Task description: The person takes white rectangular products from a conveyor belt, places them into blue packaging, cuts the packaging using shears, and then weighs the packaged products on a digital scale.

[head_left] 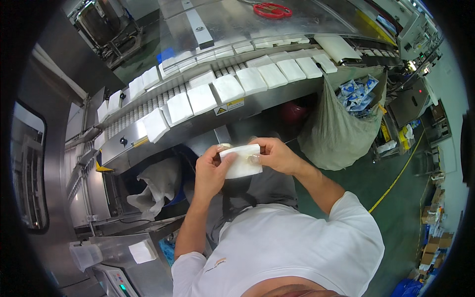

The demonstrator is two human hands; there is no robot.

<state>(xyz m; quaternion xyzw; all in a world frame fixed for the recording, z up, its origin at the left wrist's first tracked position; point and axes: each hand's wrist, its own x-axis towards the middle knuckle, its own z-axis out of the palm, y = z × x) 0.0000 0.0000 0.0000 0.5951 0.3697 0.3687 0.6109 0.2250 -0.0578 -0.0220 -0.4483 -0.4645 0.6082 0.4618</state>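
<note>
Between my two hands, in front of my body, is a folded white wipe-like sheet (242, 167). My left hand (213, 168) pinches its left edge, the thumb lying on its face. My right hand (273, 154) grips the upper right corner, with something clear and film-like about the fingertips. Beyond the hands runs a roller conveyor (146, 105) carrying a row of folded white sheets (228, 88) along its near edge. More such sheets lie in a second row behind. What the fingers press from behind the sheet is hidden.
A cloth sack (341, 133) full of blue and white packets (357, 94) hangs right of the conveyor. Red-handled scissors (272, 10) lie on the steel table beyond. A bin with a white bag (161, 184) stands at left, near a digital scale (113, 279) and a folded stack (142, 251).
</note>
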